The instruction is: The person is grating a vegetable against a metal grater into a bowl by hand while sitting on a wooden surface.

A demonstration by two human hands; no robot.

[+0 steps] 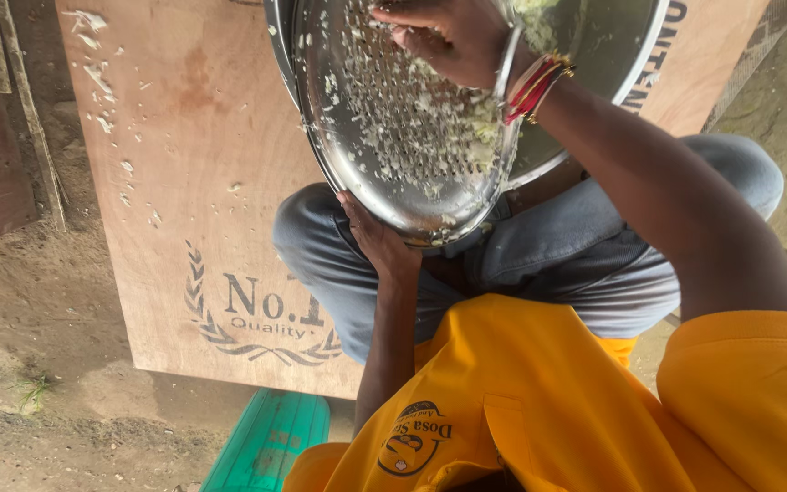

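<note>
Both hands are on a tilted steel plate (393,137). Nearest, the left hand (377,241) cups the plate's lower rim from beneath, fingers wrapped under the edge, forearm rising straight from the lap over grey trousers (548,255). Farther up, the right hand (453,36), with red and silver bangles (530,82) at the wrist, lies fingers-down on the plate's face, pressed into the pale chopped bits (412,118); whether it pinches any I cannot tell. Judging by how things lie, many bits cling across the middle of the plate while its lower edge looks nearly bare, so the sweeping seems partly done. Beyond, a plywood board (184,182) on the dirt ground carries a few scattered white scraps (97,68).
</note>
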